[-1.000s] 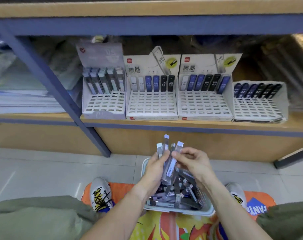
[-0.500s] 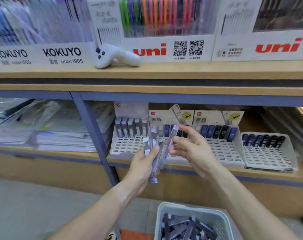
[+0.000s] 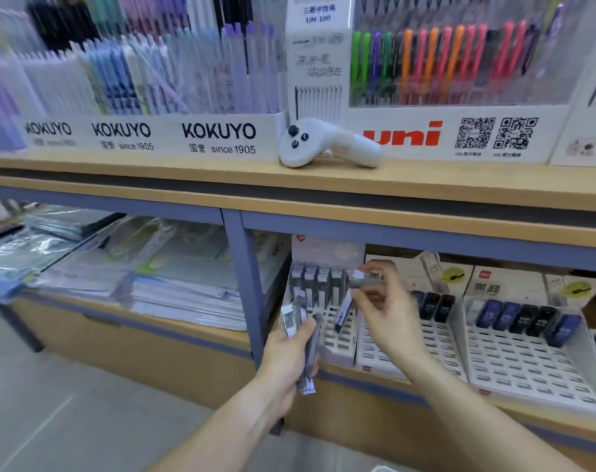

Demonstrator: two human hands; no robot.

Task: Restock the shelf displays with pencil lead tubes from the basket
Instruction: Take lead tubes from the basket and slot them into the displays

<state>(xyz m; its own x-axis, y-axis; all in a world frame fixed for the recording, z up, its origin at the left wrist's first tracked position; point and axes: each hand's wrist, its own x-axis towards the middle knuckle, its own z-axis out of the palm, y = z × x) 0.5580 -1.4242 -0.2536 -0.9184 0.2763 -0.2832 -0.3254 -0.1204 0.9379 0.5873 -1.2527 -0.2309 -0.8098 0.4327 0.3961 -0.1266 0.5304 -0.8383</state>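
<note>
- Our left hand [image 3: 286, 356] grips a bundle of slim grey pencil lead tubes with pale caps [image 3: 305, 338], held upright before the lower shelf's front edge.
- Our right hand [image 3: 385, 311] pinches two more grey lead tubes [image 3: 345, 310] in its curled fingers, just above the slotted tray of the leftmost white cardboard display [image 3: 327, 321].
- That display carries a row of grey tubes along its back edge; our right hand covers part of it.
- Two more white slotted displays [image 3: 514, 362] stand to its right, with dark blue and black tubes at their back edges.
- A blue metal upright [image 3: 247, 294] stands just left of the displays.
- A white handheld controller [image 3: 323, 144] lies on the wooden upper shelf [image 3: 187, 175], in front of the pen racks.
</note>
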